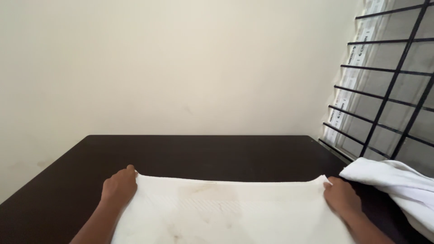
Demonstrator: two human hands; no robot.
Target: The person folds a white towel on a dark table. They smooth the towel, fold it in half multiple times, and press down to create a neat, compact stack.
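A white towel (230, 212) lies spread flat on a dark table (208, 153), reaching down to the bottom edge of the view. My left hand (119, 186) pinches its far left corner. My right hand (342, 197) pinches its far right corner. Both hands rest on the table with the towel's far edge stretched straight between them. The cloth shows faint yellowish stains near its middle.
A second white cloth (398, 190) lies bunched at the table's right edge, close to my right hand. A window with black bars (389, 86) fills the right side. A plain cream wall (181, 68) stands behind the table.
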